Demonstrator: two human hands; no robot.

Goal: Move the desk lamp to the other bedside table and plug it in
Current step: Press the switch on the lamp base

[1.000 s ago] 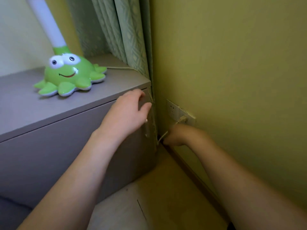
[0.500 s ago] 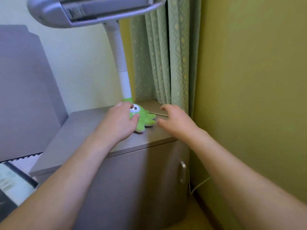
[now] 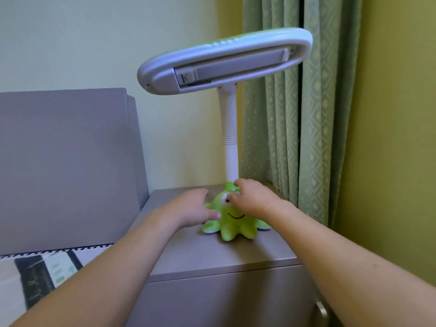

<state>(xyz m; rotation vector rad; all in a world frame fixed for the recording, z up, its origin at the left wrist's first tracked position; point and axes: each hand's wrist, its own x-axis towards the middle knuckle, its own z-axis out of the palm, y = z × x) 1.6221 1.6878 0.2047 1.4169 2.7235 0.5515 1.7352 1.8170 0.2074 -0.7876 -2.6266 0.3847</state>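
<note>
The desk lamp (image 3: 228, 128) stands on the grey bedside table (image 3: 212, 258). It has a green octopus-shaped base (image 3: 232, 223) with a smiling face, a white ribbed neck and a long white head tilted above. My left hand (image 3: 188, 210) cups the base's left side, thumb against it and fingers behind. My right hand (image 3: 256, 199) lies on top of the base beside the neck, its fingertips around one eye. The cord, plug and socket are out of sight.
Green patterned curtains (image 3: 295, 119) hang just behind and right of the table, against a yellow-green wall. A grey headboard (image 3: 66, 166) and a bed with a striped cover (image 3: 42, 272) lie to the left. A metal handle (image 3: 321, 312) shows on the cabinet's front.
My right hand has left the wall socket low on the right and come up onto the lamp base. My left hand went from the cabinet's edge to the base. The view rose.
</note>
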